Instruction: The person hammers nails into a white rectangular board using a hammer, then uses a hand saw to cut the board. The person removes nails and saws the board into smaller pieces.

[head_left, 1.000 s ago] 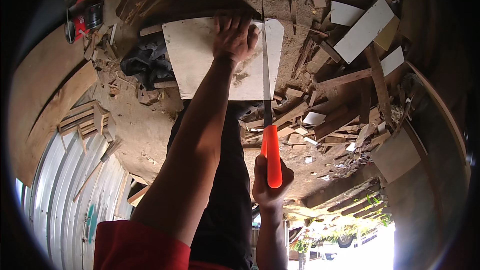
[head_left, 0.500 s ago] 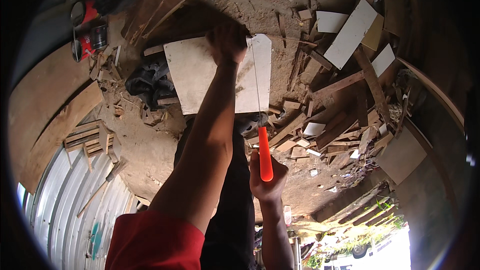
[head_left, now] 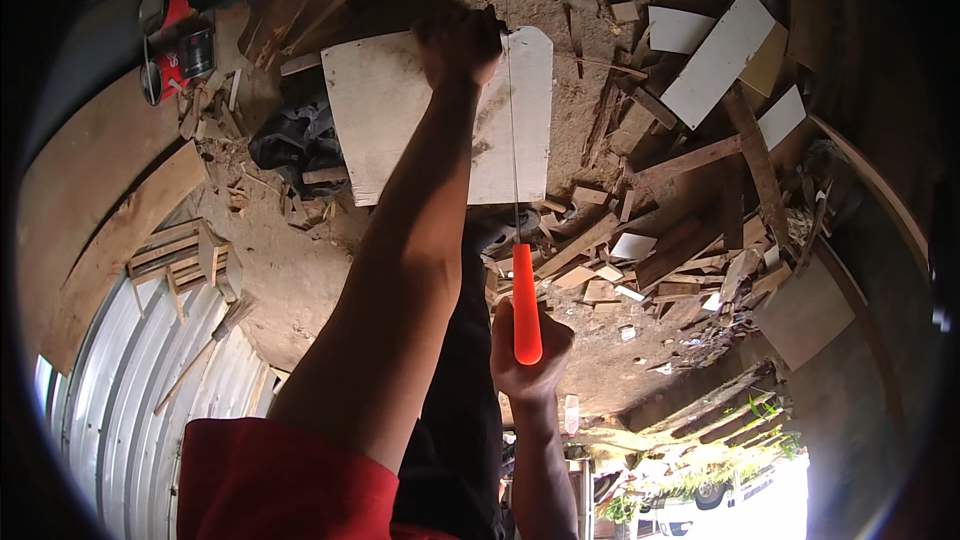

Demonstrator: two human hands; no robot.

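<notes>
A white board [head_left: 385,115] with brown smudges lies in front of me, one far corner cut off at a slant. My left hand [head_left: 460,48] is closed around its far edge, right of the middle; the fingertips are partly in shadow. My right hand [head_left: 532,345] grips the bright orange handle of a saw [head_left: 526,305]. The thin blade, seen edge-on, runs along the right part of the board, from the near edge toward the far edge beside my left hand. The handle sits a little short of the near edge.
Wood offcuts [head_left: 690,260] lie heaped at the right, with white panels [head_left: 720,58] behind them. Black plastic [head_left: 295,148] lies left of the board. Red tins [head_left: 165,75] stand far left, and a brush [head_left: 215,340] leans by the corrugated metal sheet [head_left: 120,370].
The saw handle has drawn slightly back toward me, away from the board's near edge. The board and the surroundings sit higher in view. Both hands keep their hold.
</notes>
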